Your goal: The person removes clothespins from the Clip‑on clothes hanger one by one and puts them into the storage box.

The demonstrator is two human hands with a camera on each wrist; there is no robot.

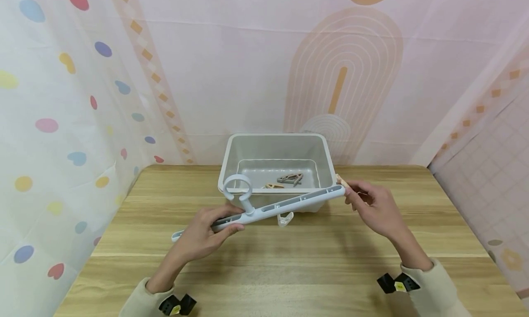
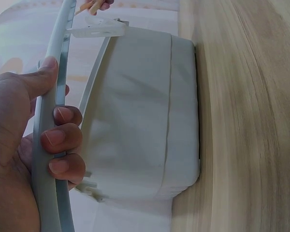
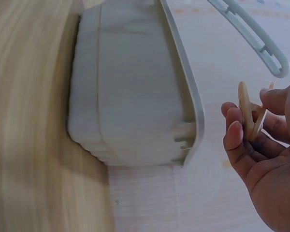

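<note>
With the left hand (image 1: 202, 232) I am gripping the hanger (image 1: 289, 206) in front of the bin (image 1: 277, 147); with the right hand (image 1: 374, 209), pinching a clothespin (image 3: 247, 115) to the bin's right. Clipping is seemingly pending, requiring alignment with the hanger.

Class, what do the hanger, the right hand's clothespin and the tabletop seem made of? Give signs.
Hanger: probably plastic, smooth, soft sheen; its ribbed channel looks moulded.
Clothespin: plastic or wood; tan, smooth, rounded, so unsettled.
Tabletop: wood or wood-look laminate, low sheen; streaky grain.
</note>
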